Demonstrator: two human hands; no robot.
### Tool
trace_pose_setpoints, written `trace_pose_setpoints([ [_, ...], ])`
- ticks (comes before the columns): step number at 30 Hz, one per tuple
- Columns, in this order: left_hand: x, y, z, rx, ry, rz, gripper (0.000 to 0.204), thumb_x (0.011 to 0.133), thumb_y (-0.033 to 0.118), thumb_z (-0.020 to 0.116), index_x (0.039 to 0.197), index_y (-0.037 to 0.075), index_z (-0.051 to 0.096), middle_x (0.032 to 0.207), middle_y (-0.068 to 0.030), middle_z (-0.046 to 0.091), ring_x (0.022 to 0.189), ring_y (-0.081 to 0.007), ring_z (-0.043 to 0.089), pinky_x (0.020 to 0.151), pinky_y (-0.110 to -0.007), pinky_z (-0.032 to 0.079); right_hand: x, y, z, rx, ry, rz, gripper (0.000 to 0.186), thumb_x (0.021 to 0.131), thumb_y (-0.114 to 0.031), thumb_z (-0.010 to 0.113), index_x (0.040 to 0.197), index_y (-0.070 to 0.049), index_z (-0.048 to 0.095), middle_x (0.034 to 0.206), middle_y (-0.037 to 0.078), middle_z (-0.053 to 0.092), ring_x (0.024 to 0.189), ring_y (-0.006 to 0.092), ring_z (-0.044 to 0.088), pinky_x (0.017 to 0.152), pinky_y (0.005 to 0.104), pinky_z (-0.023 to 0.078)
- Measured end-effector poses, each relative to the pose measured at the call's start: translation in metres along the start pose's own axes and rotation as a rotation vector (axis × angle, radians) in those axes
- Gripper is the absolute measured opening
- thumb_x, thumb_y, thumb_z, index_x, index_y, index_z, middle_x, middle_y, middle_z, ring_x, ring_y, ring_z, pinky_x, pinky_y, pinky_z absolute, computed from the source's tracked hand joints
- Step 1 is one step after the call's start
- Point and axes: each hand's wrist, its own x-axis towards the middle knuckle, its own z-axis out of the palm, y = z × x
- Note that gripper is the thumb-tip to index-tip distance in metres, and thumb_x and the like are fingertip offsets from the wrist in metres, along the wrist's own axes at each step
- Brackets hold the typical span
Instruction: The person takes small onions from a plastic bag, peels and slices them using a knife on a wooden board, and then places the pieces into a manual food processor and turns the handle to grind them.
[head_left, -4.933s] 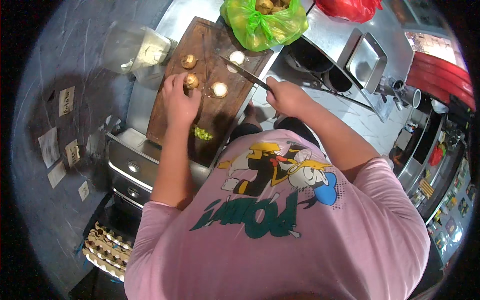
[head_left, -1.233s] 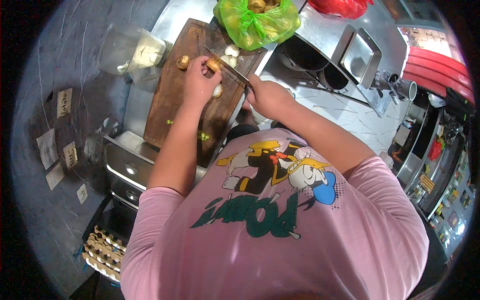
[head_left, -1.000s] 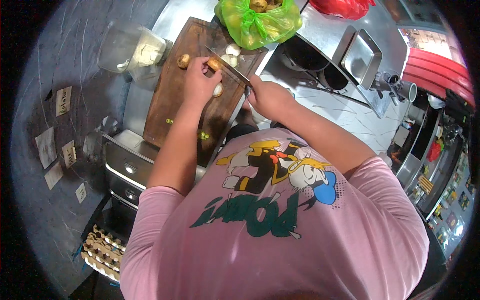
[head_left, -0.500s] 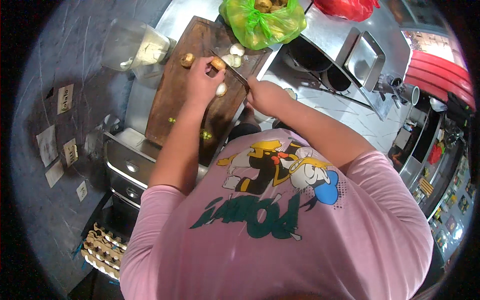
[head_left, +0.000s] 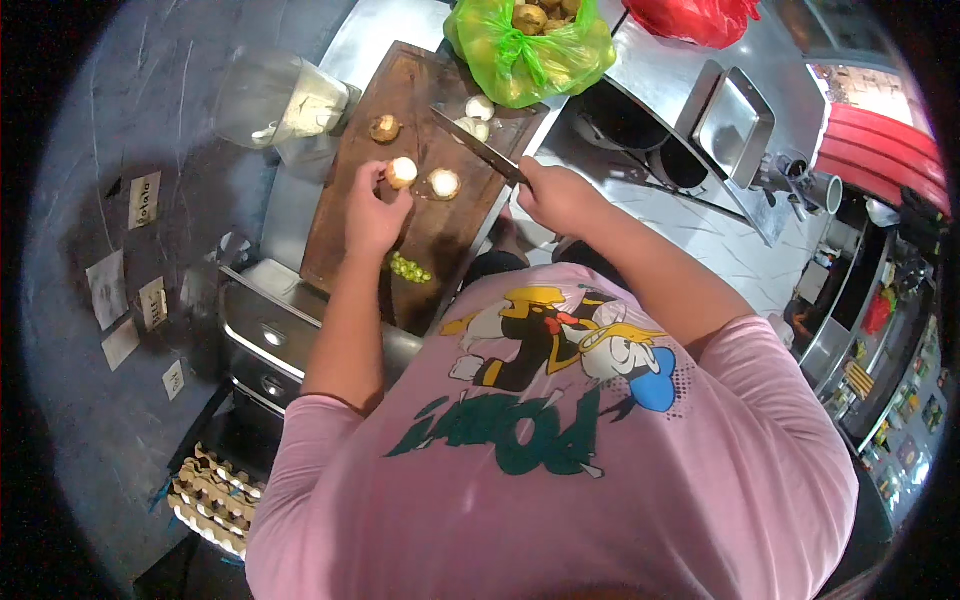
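My left hand (head_left: 374,215) pinches a brown-skinned onion (head_left: 403,173) by its side, its white cut face turned up, just over the wooden chopping board (head_left: 340,215). My right hand (head_left: 560,195) is closed round the handle of a kitchen knife (head_left: 478,146). Its blade points toward the far left, over the board's right part, apart from the held onion. Another cut onion (head_left: 443,184) lies to the right of my left hand, white face up. A brown one (head_left: 385,128) sits farther back. White pieces (head_left: 474,126) lie beside the blade. Chopped green bits (head_left: 409,268) are near the board's front.
A green plastic bag (head_left: 530,60) of brown round vegetables stands behind the board. To the left is a clear tub (head_left: 315,105) with pale contents. A metal tray (head_left: 733,122) lies at the right, a red bag (head_left: 695,20) at the back. Egg trays (head_left: 215,500) are stacked lower left.
My left hand has moved nearer and left with the onion, which now shows a white cut face. My right hand has drawn the knife slightly right, off the onion.
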Motion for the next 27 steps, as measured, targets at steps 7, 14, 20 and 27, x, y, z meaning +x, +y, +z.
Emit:
trace_pose_setpoints([
  [7,0.053,0.037,-0.019,0.371,0.104,0.318,0.046,0.089,0.01,0.076,0.134,0.004,0.068,0.139,-0.0195,0.066,0.129,-0.0397,0.064,0.111,-0.049,0.053,-0.002,0.01,-0.002,0.02,-0.004,0.05,0.027,0.104,-0.024,0.06,0.116,0.0,0.055,0.089,0.029,0.072,0.088,0.053,0.07,0.082,0.0635,0.053],
  [14,0.092,0.051,-0.008,0.562,-0.154,0.338,0.051,0.091,0.007,0.082,0.141,0.006,0.068,0.133,-0.019,0.072,0.121,-0.0353,0.071,0.109,-0.045,0.057,-0.003,0.001,-0.009,0.081,0.031,0.061,0.027,0.104,-0.024,0.06,0.113,0.0,0.054,0.094,0.032,0.072,0.095,0.0537,0.07,0.087,0.0644,0.052],
  [20,0.065,0.063,0.04,0.154,-0.186,0.091,0.045,0.088,0.021,0.094,0.123,0.002,0.072,0.108,-0.0141,0.079,0.094,-0.021,0.075,0.086,-0.036,0.061,-0.007,-0.015,-0.015,0.079,0.083,0.1,0.03,0.103,-0.024,0.06,0.117,0.002,0.055,0.096,0.032,0.074,0.094,0.0523,0.074,0.088,0.0631,0.057],
  [27,0.055,0.054,0.053,0.1,-0.098,0.152,0.05,0.086,0.021,0.097,0.124,0.002,0.07,0.113,-0.0146,0.078,0.101,-0.025,0.078,0.09,-0.039,0.063,-0.01,-0.046,-0.018,0.042,0.007,0.126,0.029,0.104,-0.023,0.059,0.118,0.002,0.055,0.094,0.031,0.074,0.093,0.0509,0.075,0.086,0.062,0.058],
])
